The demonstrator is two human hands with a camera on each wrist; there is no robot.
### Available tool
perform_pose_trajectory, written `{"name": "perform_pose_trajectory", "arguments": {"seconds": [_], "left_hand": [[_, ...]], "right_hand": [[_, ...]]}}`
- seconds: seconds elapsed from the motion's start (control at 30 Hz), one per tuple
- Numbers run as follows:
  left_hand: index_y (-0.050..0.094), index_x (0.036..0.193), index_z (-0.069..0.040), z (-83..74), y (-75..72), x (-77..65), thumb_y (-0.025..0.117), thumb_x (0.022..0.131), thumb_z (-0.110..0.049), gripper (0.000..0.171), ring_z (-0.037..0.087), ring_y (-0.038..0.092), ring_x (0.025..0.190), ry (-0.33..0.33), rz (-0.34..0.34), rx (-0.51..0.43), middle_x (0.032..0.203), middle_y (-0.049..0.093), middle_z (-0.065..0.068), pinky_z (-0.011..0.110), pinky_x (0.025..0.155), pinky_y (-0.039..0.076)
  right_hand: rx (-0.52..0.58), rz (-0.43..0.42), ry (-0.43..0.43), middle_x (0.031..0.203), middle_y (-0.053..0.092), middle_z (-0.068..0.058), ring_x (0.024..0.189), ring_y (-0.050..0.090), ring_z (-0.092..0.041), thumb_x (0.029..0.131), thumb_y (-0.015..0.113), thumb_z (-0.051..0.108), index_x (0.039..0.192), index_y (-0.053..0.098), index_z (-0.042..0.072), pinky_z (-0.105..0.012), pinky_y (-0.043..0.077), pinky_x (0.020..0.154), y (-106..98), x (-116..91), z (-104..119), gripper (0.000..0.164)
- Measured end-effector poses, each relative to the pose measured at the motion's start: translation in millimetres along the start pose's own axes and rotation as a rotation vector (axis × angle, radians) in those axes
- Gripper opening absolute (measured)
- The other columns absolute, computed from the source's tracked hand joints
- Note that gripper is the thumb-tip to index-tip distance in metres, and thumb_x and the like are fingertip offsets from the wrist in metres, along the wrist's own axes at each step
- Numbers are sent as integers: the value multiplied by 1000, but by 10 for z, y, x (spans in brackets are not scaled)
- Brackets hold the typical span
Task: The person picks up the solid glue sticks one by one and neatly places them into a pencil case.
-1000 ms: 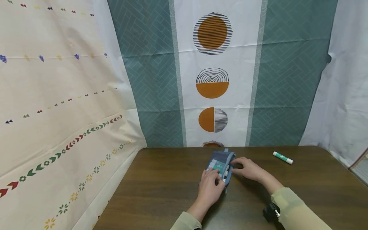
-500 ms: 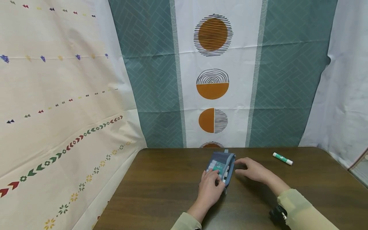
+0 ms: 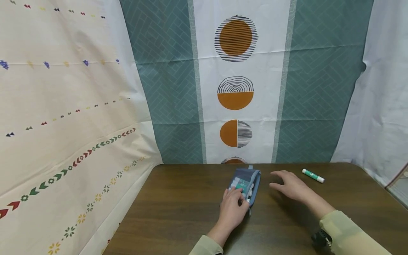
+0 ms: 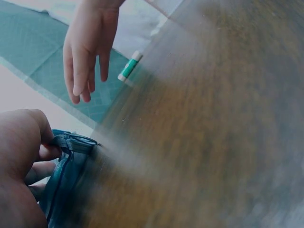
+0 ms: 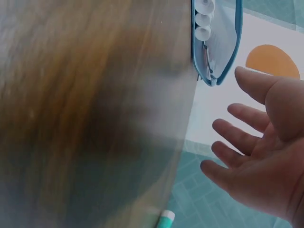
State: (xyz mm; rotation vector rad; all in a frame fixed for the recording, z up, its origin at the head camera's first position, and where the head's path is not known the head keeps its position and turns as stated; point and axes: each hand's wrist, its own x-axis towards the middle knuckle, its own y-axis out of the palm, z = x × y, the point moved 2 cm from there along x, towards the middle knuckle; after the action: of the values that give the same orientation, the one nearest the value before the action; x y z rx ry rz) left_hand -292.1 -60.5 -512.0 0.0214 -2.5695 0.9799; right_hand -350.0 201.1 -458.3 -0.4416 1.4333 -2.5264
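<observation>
A blue zip pouch with a see-through face lies on the table. Its right side gapes, and the right wrist view shows white round ends of several sticks inside. My left hand grips the near end of the pouch, thumb and fingers at the edge by the zip pull. To the right of the pouch hovers my right hand, apart from it, fingers spread and holding nothing. Beyond that hand lies a white stick with a green label, a glue stick or marker; I cannot tell which.
The brown wooden table ends at a patterned green and white cloth behind. A cream cloth hangs along the left side, and a white cloth on the right.
My right hand has drawn away from the pouch's open side and moved right toward the green-labelled stick. My left hand and the pouch have stayed in place.
</observation>
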Motion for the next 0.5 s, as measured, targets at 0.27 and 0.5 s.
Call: {"name": "perform_pose_trajectory", "arguments": {"seconds": [0.27, 0.5], "left_hand": [[59, 71, -21, 1, 0, 0, 68, 91, -10, 25, 35, 54, 151, 4, 1, 2, 144, 73, 6, 58, 131, 29], [59, 71, -21, 8, 0, -2, 69, 92, -10, 25, 34, 54, 151, 0, 3, 3, 145, 72, 5, 58, 131, 28]], "right_hand": [[-50, -47, 26, 153, 53, -39, 142, 45, -64, 106, 73, 37, 151, 59, -5, -79, 44, 107, -114, -54, -114, 63], [-55, -81, 47, 157, 47, -41, 143, 44, -64, 107, 69, 46, 155, 51, -8, -78, 45, 106, -196, -87, -271, 75]]}}
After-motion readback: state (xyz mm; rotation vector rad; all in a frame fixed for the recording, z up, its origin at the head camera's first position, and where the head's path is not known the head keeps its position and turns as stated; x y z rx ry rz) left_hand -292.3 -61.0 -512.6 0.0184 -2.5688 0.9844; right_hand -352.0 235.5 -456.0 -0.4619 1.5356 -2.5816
